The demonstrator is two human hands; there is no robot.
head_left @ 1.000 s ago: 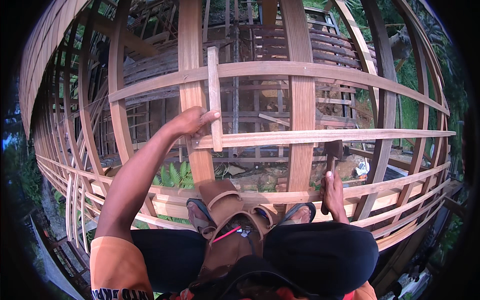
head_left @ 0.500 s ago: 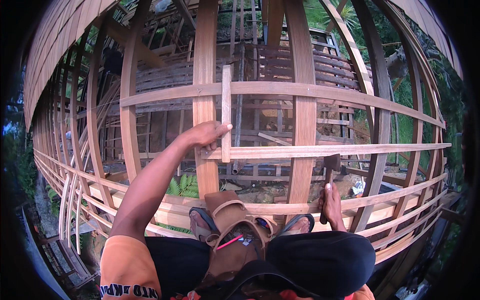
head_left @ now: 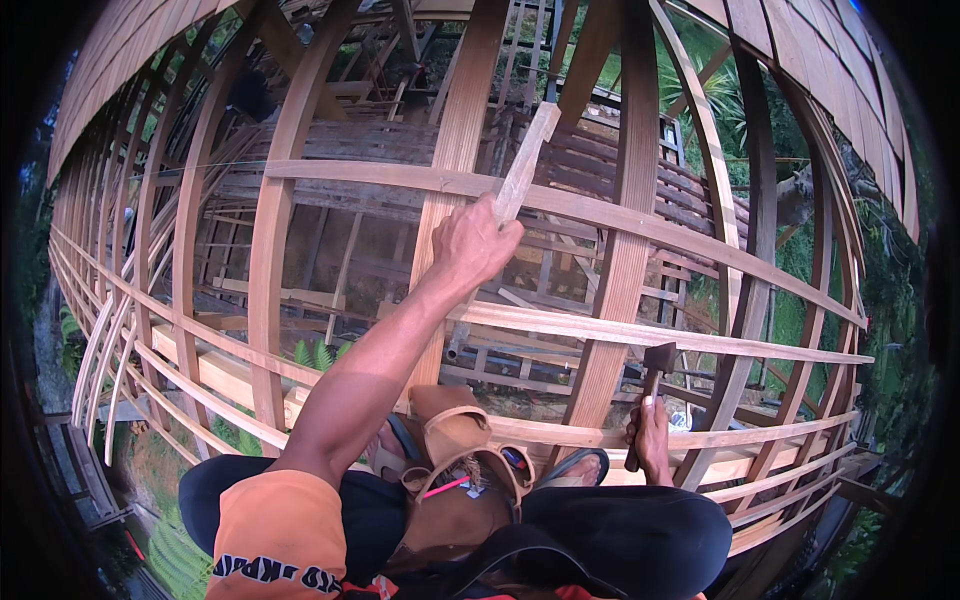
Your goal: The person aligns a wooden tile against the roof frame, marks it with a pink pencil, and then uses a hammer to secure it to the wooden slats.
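My left hand is closed on a short pale wooden stick, tilted up over the upper batten where it crosses a thick rafter. Just below runs the lower batten. Lower right, my right hand is closed on the handle of a hatchet-like tool, its dark flat head raised just below the lower batten. A brown leather tool pouch with a pink pencil-like item sits between my knees, beside my sandalled feet.
Open rafters and curved-looking battens surround me, with gaps showing old slatted timber, loose boards, soil and plants below. Shingled panels edge the upper sides. Several loose thin strips hang at the left.
My left hand has moved up and forward, taking the short stick off the lower batten and tilting it toward the upper right. The view has shifted; my right hand still holds the tool low at right.
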